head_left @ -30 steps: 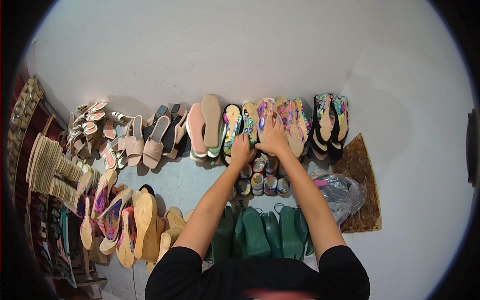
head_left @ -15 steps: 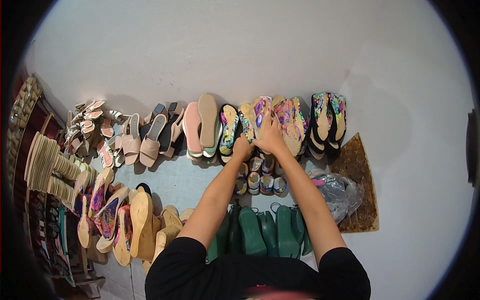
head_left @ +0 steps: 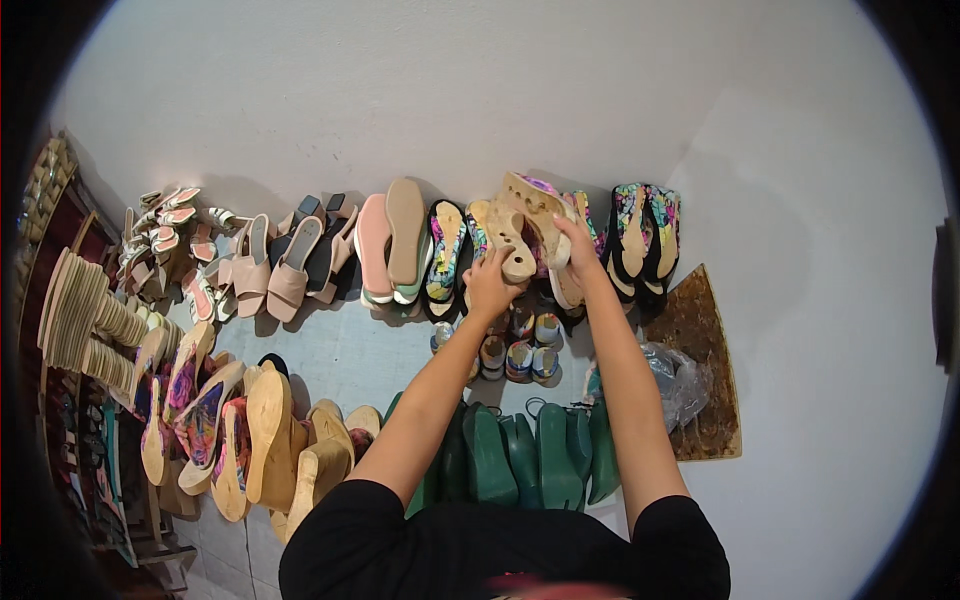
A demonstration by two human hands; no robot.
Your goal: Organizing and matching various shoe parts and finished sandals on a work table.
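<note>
My left hand (head_left: 492,290) is closed around a tan wedge sandal (head_left: 516,262) whose underside, with a round hole in the heel, faces up. My right hand (head_left: 580,252) grips a second wedge sandal (head_left: 537,204), also tipped to show its pale, pitted underside; a bit of its purple patterned upper shows at the top edge. The two sandals are raised side by side over the row by the wall. Just left of them stands a black-edged floral sandal (head_left: 446,250), and to the right is a similar floral pair (head_left: 645,235). My hands partly hide the shoes behind.
Beige slides (head_left: 290,280) and pink and tan soles (head_left: 405,235) line the wall. Small rolled patterned pieces (head_left: 519,360) lie below my hands. Nearer me are green shoe lasts (head_left: 490,455) and wooden wedges (head_left: 270,440). A clear plastic bag (head_left: 680,385) rests by a brown board (head_left: 712,350).
Both hands have lifted the floral wedge sandals from the row and turned them so their undersides show. My hands have moved apart. The whole view has shifted slightly.
</note>
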